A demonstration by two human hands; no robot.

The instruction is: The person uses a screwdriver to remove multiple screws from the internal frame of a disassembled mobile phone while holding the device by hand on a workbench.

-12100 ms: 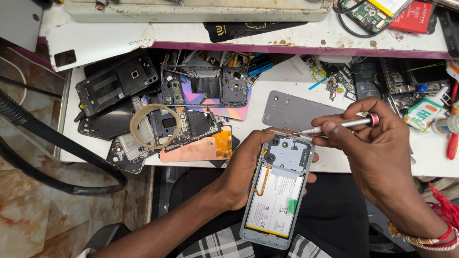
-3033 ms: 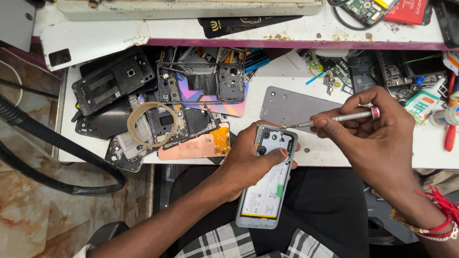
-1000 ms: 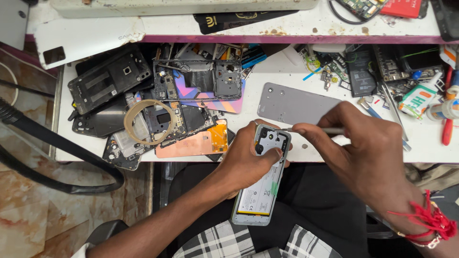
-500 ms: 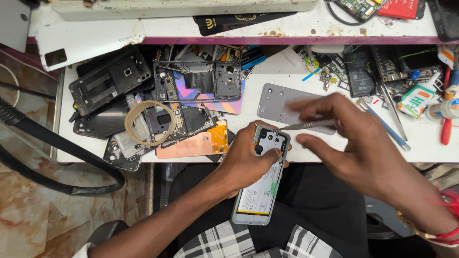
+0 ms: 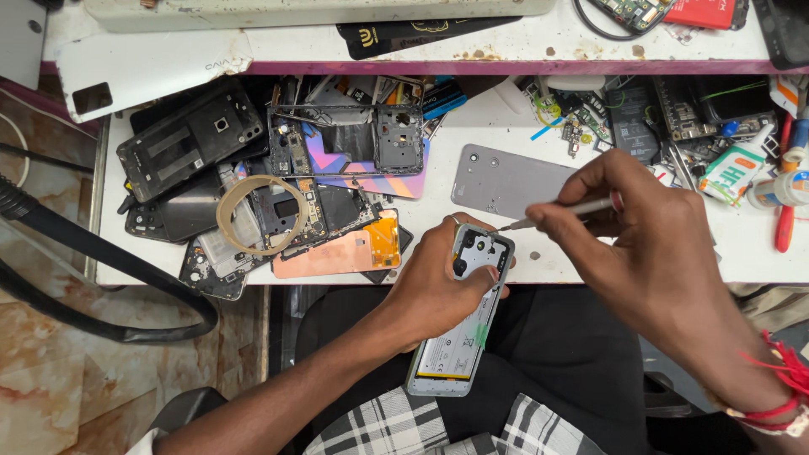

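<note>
My left hand point(image 5: 438, 282) grips an opened phone point(image 5: 459, 337) with its back off, so the white battery and the grey camera plate show. The phone is held over my lap at the table's front edge. My right hand point(image 5: 649, 244) pinches a thin silver screwdriver point(image 5: 560, 211). Its tip rests at the phone's top right corner. A grey phone back cover point(image 5: 510, 181) lies on the table just beyond the phone.
The white table point(image 5: 758, 261) holds a pile of dismantled phones and frames point(image 5: 278, 177), a tape ring point(image 5: 257, 215), an orange-tinted panel point(image 5: 345, 248), circuit boards, a glue bottle point(image 5: 733, 168) and red-handled tools point(image 5: 788, 215). A black cable point(image 5: 101, 261) loops at the left.
My right hand has drawn back from over the grey cover. The screwdriver tip has come down to the phone's top right corner. My left hand keeps the phone still.
</note>
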